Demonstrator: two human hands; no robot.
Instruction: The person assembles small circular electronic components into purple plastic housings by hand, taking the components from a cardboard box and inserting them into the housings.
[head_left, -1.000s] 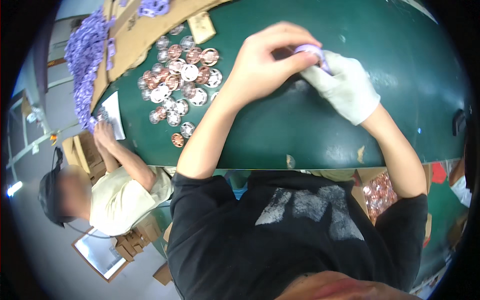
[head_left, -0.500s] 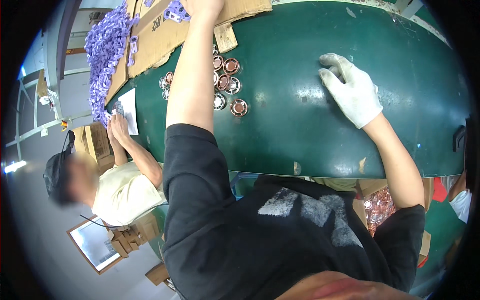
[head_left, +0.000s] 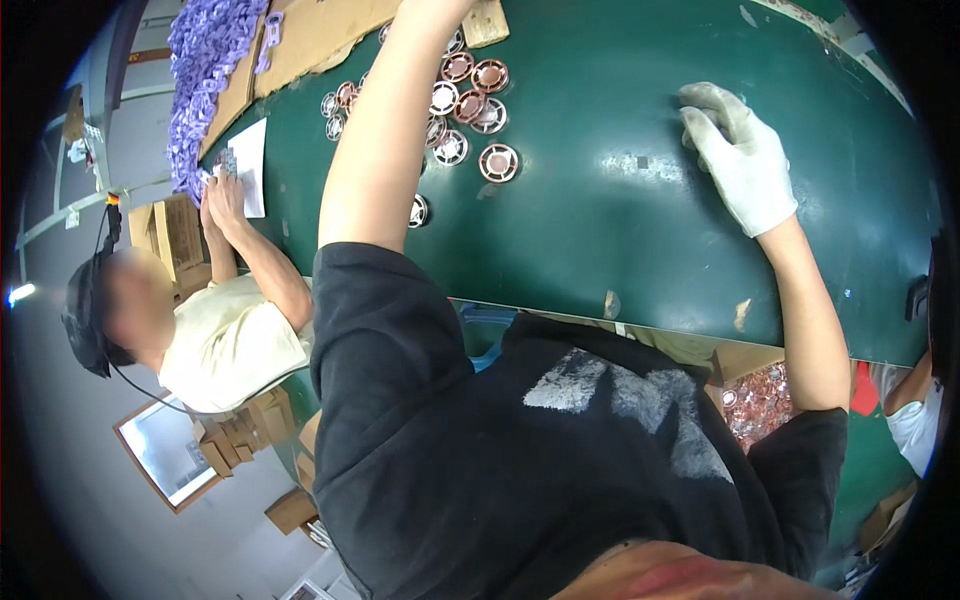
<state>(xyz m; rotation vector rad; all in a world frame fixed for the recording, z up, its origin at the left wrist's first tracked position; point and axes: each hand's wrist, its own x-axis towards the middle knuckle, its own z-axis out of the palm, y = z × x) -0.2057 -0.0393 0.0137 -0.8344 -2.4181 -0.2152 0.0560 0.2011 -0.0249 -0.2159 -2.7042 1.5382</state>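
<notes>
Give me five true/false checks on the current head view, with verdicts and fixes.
1. The right hand wears a white glove. True.

2. The left hand shows whole, above the middle of the table. False: it runs out past the top edge of the picture; the left forearm is what shows.

3. Purple plastic parts lie heaped beside a cardboard sheet. True.

4. Every spoked disc on the green table is silver-coloured. False: several are copper-coloured, such as the separate spoked disc nearest the right hand.

5. The co-worker at the picture's left wears a black cap. True.
</notes>
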